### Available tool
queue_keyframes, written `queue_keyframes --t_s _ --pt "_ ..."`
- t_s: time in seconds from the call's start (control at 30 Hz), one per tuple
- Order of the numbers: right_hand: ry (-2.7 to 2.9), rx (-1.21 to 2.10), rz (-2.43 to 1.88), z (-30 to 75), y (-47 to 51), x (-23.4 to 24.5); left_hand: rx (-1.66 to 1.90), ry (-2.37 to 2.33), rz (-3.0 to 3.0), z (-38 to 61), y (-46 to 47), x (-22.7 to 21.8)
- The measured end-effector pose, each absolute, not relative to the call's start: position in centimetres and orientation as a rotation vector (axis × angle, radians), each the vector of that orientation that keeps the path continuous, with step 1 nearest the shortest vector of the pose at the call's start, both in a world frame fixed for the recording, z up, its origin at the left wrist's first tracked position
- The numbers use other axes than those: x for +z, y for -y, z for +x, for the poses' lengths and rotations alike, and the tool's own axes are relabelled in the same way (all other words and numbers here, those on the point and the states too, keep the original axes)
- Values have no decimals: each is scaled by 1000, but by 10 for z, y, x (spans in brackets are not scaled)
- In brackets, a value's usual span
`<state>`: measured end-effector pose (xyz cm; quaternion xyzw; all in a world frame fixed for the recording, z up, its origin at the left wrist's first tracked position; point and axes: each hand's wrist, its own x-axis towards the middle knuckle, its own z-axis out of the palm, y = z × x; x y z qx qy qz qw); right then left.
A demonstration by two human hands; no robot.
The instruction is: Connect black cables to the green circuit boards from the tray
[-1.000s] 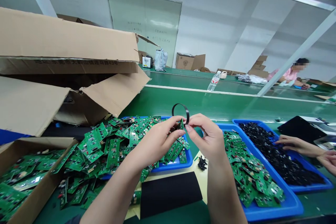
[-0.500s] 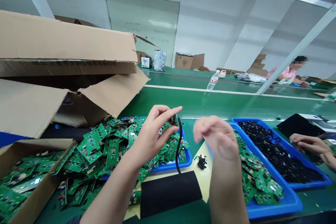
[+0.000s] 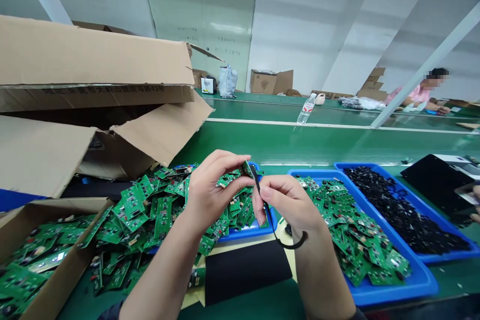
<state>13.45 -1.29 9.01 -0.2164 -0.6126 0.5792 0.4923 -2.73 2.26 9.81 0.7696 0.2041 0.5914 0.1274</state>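
Note:
My left hand [image 3: 210, 192] pinches a small green circuit board [image 3: 247, 168] between thumb and fingers above a blue tray. A black strap [image 3: 279, 237] hangs from the board and curls under my right wrist. My right hand [image 3: 285, 205] has its fingers closed on the strap just below the board. Both hands are held over the blue tray [image 3: 245, 232] heaped with green boards.
A second blue tray [image 3: 405, 292] of boards lies to the right, then a blue tray of black parts [image 3: 393, 210]. Cardboard boxes [image 3: 93, 75] stand at left. A black pad [image 3: 245, 270] lies near the front. A co-worker's hand [image 3: 475, 205] shows at far right.
My right hand, which had let go and lifted away, has come back and closed on the hanging strap. The strap went from a loop above the hands to dangling below them.

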Motion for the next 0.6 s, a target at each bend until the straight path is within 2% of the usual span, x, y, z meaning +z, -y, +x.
queue_keyframes --t_s 0.13,0.4,0.5,0.6 --pt "1344 1663 -416 137 7 84 1673 -529 2235 -28 -21 98" --pt "1312 1789 -386 139 5 80 1606 -337 2132 -30 -22 99" --pt "1373 1755 -421 139 7 82 1550 -261 2101 -32 -22 100" --pt "1465 1556 -575 138 13 90 1505 -264 2068 -33 -22 102"
